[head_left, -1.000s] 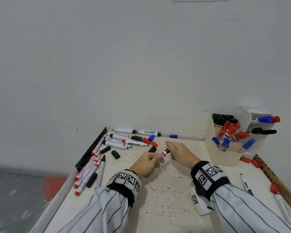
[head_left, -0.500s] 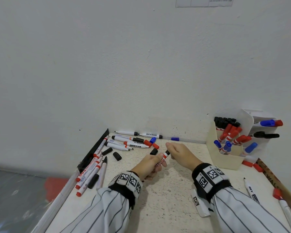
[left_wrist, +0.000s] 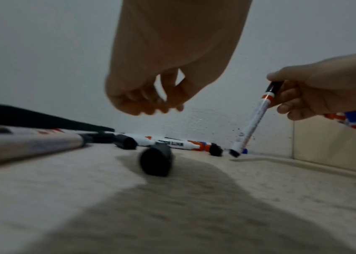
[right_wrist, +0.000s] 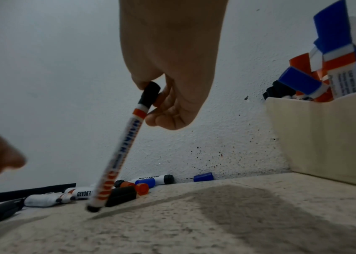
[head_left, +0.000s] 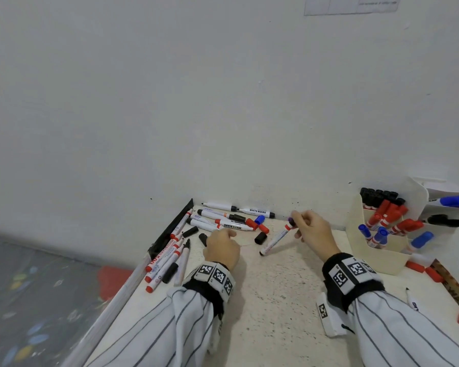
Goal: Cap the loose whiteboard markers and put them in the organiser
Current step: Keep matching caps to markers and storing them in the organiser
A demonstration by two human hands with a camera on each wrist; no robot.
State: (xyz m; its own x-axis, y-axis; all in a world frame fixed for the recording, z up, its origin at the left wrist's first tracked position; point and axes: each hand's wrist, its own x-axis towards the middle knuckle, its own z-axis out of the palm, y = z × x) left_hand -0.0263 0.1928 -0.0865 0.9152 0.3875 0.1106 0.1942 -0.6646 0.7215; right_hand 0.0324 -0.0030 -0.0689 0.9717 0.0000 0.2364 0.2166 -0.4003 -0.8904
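Observation:
My right hand (head_left: 310, 229) pinches a white marker (head_left: 276, 241) by its black cap, and the marker slopes down to the left with its tail just above the table. The wrist views show the same marker (right_wrist: 120, 151) (left_wrist: 253, 120) hanging from the fingers (right_wrist: 166, 103). My left hand (head_left: 221, 247) hovers left of it with its fingers loosely curled and holds nothing, above a loose black cap (left_wrist: 156, 161). The cream organiser (head_left: 376, 258) stands at the right, apart from the held marker, with several capped markers in it.
Several loose markers and caps (head_left: 223, 221) lie along the back wall, and more markers (head_left: 167, 258) lie by the black strip (head_left: 170, 229) at the table's left edge. A black cap (head_left: 260, 237) sits between my hands. Red caps (head_left: 421, 270) lie beside the organiser.
My left hand has let go of the marker and moved left towards the loose caps. My right hand keeps the marker by its cap and has shifted right, towards the organiser.

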